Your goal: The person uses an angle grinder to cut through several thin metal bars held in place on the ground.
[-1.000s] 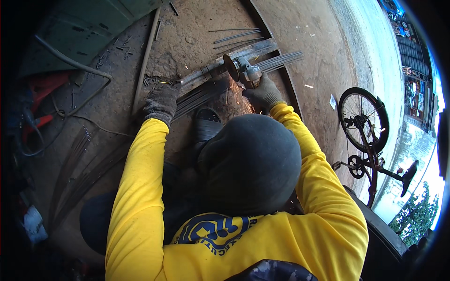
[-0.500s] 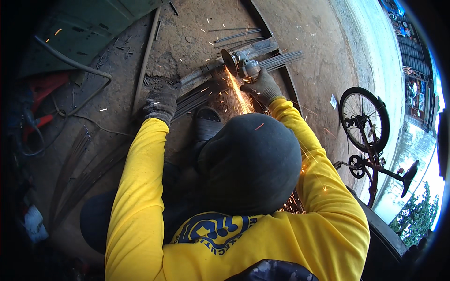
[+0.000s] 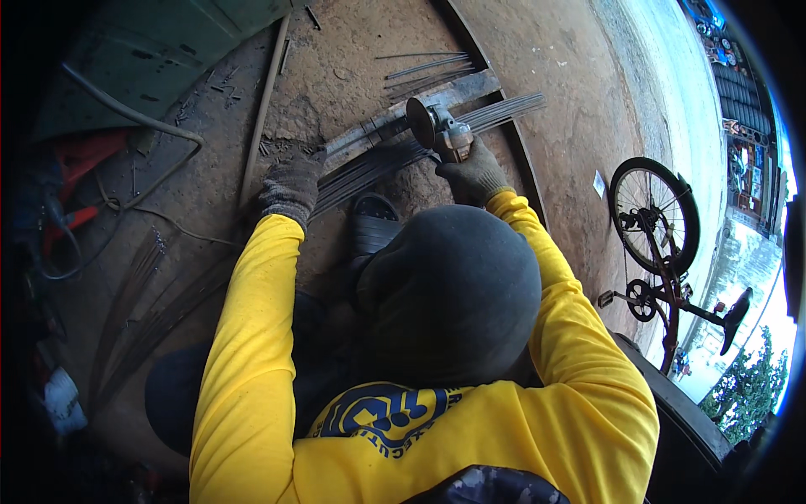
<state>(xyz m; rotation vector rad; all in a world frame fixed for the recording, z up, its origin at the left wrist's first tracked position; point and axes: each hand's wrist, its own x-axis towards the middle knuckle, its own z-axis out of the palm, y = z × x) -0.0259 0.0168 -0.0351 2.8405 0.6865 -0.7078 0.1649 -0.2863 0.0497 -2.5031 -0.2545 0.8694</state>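
Head view, looking down on a crouched worker in a yellow long-sleeved shirt point(image 3: 579, 361) and dark hood point(image 3: 449, 294). We see the gloved right hand point(image 3: 474, 175) gripping an angle grinder point(image 3: 437, 133), its disc set against a bundle of thin steel rods point(image 3: 378, 164) that lies across a flat metal bar point(image 3: 466, 88) on the dirt floor. The gloved left hand point(image 3: 291, 186) presses down on the rods' left end. We note 1 dark sandal point(image 3: 374, 223) just below the bundle. A bicycle point(image 3: 659, 244) stands well apart at right; a grey hose point(image 3: 143, 122) curves at left.
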